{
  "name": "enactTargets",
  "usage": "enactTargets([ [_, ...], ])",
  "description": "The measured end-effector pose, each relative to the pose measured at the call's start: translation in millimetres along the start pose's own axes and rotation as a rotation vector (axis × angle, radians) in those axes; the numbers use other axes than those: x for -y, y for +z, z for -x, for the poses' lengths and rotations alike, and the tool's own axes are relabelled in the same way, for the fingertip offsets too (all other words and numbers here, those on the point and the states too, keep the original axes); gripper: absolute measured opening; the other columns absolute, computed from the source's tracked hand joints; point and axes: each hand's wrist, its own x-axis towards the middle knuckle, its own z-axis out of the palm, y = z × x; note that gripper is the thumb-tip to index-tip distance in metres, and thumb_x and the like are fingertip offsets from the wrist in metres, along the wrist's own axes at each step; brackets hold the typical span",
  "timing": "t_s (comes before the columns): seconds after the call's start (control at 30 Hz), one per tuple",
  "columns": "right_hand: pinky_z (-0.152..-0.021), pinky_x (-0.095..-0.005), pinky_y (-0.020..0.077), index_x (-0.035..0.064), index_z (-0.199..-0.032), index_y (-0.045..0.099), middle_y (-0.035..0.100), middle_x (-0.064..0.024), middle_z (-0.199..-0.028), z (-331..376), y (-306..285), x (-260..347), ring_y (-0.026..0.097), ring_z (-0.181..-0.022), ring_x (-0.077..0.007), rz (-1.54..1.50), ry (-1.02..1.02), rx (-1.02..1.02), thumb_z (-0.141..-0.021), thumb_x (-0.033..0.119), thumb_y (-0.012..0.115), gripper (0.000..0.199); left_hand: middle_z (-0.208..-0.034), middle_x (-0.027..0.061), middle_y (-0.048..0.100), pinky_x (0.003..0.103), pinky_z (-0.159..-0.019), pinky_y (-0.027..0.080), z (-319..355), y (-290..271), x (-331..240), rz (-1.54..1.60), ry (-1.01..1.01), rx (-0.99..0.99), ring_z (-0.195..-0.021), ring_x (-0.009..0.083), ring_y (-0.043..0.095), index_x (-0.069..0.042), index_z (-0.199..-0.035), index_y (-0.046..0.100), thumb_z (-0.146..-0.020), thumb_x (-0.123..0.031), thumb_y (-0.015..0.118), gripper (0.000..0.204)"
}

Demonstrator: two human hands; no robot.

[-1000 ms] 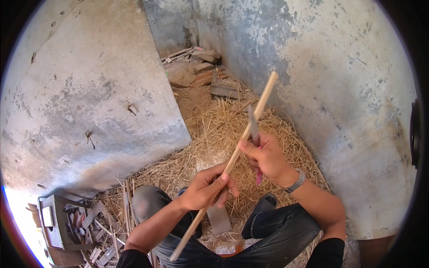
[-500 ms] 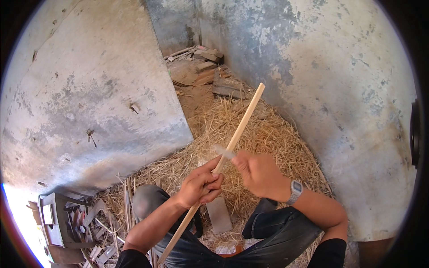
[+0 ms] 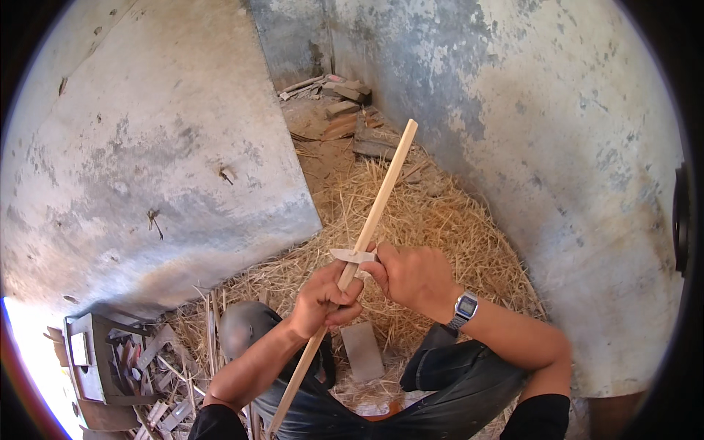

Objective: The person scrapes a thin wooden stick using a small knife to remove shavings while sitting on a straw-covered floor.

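A long, pale wooden stick [image 3: 385,192] slants from low between my knees up to the far right. My left hand [image 3: 323,299] is wrapped round it at about its middle. Just above that grip, a short knife [image 3: 352,256] lies across the stick, its pale blade touching the wood. My right hand [image 3: 416,277] is closed on the knife's handle, which the fingers mostly hide. A digital watch [image 3: 463,308] is on my right wrist.
Straw and shavings [image 3: 440,220] cover the floor around my legs. A flat grey block [image 3: 362,350] lies between my knees. Bricks [image 3: 348,92] are piled in the far corner. Weathered walls [image 3: 557,183] stand on both sides; a wooden stool-like frame [image 3: 92,359] with scraps is at lower left.
The knife, blurred before, has come lower along the stick, closer to my left hand. My right hand has moved slightly down, and the stick's upper end has swung left.
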Motion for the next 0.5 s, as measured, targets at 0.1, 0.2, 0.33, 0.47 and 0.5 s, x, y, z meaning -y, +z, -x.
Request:
enactTargets([
  [0.1, -0.044, -0.0426, 0.048, 0.008, -0.094, 0.066, 0.063, -0.013, -0.061, -12, 9, -23, 0.063, -0.05, -0.0316, 0.162, 0.028, -0.088, -0.102, 0.036, 0.054, 0.031, -0.064, -0.0014, 0.037, 0.023, -0.038, 0.028, 6, -1, 0, -0.021, 0.003, 0.011, -0.041, 0.0075, 0.032, -0.004, -0.158, 0.027, -0.076, -0.007, 0.052, 0.086],
  [0.2, -0.049, -0.0423, 0.048, 0.0049, -0.079, 0.069, 0.062, -0.0152, -0.059, -41, -45, -116, 0.06, -0.051, -0.0309, 0.041, 0.623, 0.003, -0.107, 0.044, 0.042, 0.055, -0.062, -0.0024, 0.034, 0.023, -0.04, 0.027, 18, 3, 22, -0.062, -0.024, 0.17, -0.042, 0.0067, 0.03, -0.002, -0.159, 0.023, -0.086, -0.009, 0.055, 0.08],
  [0.33, -0.05, -0.0343, 0.04, 0.0019, -0.075, 0.066, 0.046, -0.0063, -0.052, -4, -55, -185, 0.045, -0.047, -0.0194, 0.076, 0.599, -0.381, -0.109, 0.047, 0.037, 0.064, -0.061, -0.0037, 0.03, 0.023, -0.042, 0.026, 24, 14, 11, 0.021, -0.077, 0.141, -0.043, 0.0066, 0.028, -0.001, -0.16, 0.018, -0.105, -0.022, 0.047, 0.066],
  [0.47, -0.05, -0.0286, 0.0341, 0.003, -0.083, 0.064, 0.042, 0.0039, -0.057, 0, -58, -143, 0.036, -0.049, -0.0088, -0.481, 0.561, -0.409, -0.108, 0.049, 0.043, 0.056, -0.061, -0.0042, 0.026, 0.022, -0.041, 0.028, 15, 12, 10, 0.04, -0.158, 0.139, -0.042, 0.0062, 0.027, -0.002, -0.16, 0.019, -0.111, -0.034, 0.035, 0.061],
  [0.5, -0.05, -0.0283, 0.0342, 0.0035, -0.087, 0.064, 0.044, 0.0049, -0.061, -5, -62, -123, 0.037, -0.05, -0.0079, -0.55, 0.54, -0.349, -0.107, 0.048, 0.045, 0.052, -0.061, -0.004, 0.026, 0.022, -0.041, 0.028, 12, 14, 8, 0.032, -0.184, 0.159, -0.042, 0.0062, 0.027, -0.002, -0.16, 0.021, -0.111, -0.034, 0.035, 0.06],
])
